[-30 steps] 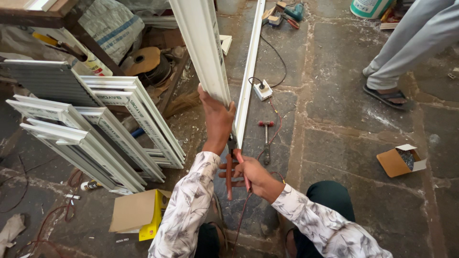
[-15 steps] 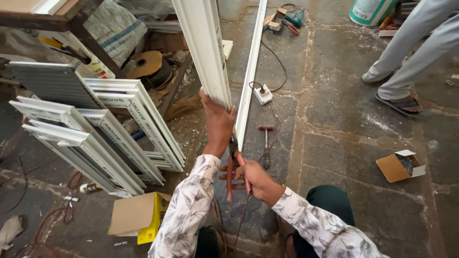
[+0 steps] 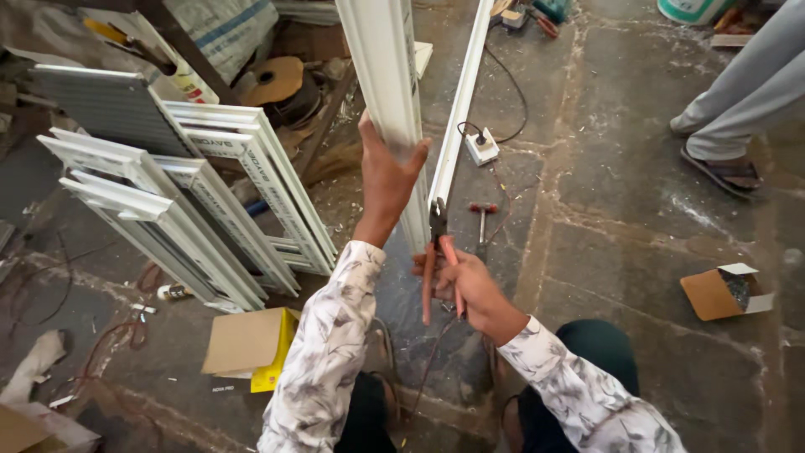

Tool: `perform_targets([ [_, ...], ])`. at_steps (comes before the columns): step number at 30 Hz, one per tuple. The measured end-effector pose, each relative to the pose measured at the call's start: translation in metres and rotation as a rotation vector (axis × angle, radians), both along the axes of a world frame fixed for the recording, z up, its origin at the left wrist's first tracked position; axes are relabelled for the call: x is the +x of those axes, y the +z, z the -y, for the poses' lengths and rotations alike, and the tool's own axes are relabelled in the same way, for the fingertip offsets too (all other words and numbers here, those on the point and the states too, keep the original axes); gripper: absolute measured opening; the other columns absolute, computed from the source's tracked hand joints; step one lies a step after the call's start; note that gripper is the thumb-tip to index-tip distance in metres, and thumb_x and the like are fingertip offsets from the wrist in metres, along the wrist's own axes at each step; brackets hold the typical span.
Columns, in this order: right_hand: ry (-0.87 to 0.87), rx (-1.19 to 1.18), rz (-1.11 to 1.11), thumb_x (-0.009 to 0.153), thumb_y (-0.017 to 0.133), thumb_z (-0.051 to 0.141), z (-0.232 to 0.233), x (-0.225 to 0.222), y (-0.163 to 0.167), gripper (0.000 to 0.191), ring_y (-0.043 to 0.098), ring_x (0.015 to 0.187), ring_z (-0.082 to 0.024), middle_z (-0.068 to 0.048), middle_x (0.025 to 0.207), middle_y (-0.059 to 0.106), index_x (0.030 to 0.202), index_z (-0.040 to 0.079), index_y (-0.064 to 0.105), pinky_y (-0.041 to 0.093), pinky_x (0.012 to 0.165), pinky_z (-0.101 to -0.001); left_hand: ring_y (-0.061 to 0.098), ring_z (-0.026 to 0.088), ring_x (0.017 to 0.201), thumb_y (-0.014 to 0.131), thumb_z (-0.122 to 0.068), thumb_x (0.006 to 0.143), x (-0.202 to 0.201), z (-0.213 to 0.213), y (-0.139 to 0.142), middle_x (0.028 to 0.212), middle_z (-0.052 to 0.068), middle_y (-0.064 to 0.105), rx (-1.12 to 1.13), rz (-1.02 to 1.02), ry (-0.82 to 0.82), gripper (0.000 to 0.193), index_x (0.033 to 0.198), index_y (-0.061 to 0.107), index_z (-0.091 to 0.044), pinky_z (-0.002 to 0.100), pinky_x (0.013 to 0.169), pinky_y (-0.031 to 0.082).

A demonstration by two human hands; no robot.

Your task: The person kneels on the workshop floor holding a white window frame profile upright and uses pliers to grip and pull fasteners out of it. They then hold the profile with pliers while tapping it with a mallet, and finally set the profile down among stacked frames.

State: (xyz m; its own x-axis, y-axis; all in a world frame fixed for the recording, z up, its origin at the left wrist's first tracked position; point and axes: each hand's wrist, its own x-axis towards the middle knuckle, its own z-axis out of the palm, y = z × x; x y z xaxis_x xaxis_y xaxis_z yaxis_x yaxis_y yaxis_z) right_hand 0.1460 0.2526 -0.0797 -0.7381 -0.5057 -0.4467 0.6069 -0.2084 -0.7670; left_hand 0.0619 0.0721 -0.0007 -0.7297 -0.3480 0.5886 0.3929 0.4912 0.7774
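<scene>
White plastic profile (image 3: 387,84) stands upright in front of us, and our left hand (image 3: 387,172) wraps around its lower part, fingers closed on it. Our right hand (image 3: 463,281) grips the orange handles of a pair of pliers (image 3: 438,260), whose dark jaws point up, at the profile's lower edge. A hammer (image 3: 482,220) lies on the stone floor (image 3: 637,218) just beyond, near a white socket block (image 3: 482,148).
</scene>
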Motion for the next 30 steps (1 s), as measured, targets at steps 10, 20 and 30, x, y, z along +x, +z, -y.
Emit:
perform_targets([
  [10, 0.005, -0.062, -0.085, 0.060, 0.043, -0.009, -0.012, 0.007, 0.027, 0.079, 0.071, 0.113, -0.027, -0.016, 0.129, 0.068, 0.138, -0.004, 0.049, 0.060, 0.089, -0.0395, 0.058, 0.046, 0.128, 0.086, -0.014, 0.088, -0.001, 0.000, -0.007, 0.143, 0.031, 0.050, -0.096, -0.044, -0.015, 0.096, 0.153, 0.017, -0.003, 0.047, 0.104, 0.049],
  [20, 0.037, -0.108, -0.071, 0.056, 0.041, -0.007, -0.028, 0.021, 0.054, 0.086, 0.071, 0.110, -0.036, -0.026, 0.131, 0.066, 0.142, -0.008, 0.046, 0.061, 0.092, -0.0411, 0.051, 0.048, 0.136, 0.087, -0.013, 0.087, -0.002, 0.003, -0.012, 0.148, 0.034, 0.044, -0.103, 0.013, -0.015, 0.100, 0.154, 0.014, 0.000, 0.047, 0.111, 0.045],
  [30, 0.010, -0.006, -0.041, 0.060, 0.040, -0.010, -0.046, 0.023, 0.043, 0.087, 0.064, 0.126, -0.032, -0.022, 0.146, 0.057, 0.147, -0.006, 0.039, 0.058, 0.092, -0.0360, 0.047, 0.044, 0.143, 0.087, -0.018, 0.089, 0.002, 0.000, -0.015, 0.153, 0.032, 0.041, -0.109, 0.039, -0.054, 0.103, 0.156, 0.012, 0.001, 0.044, 0.117, 0.042],
])
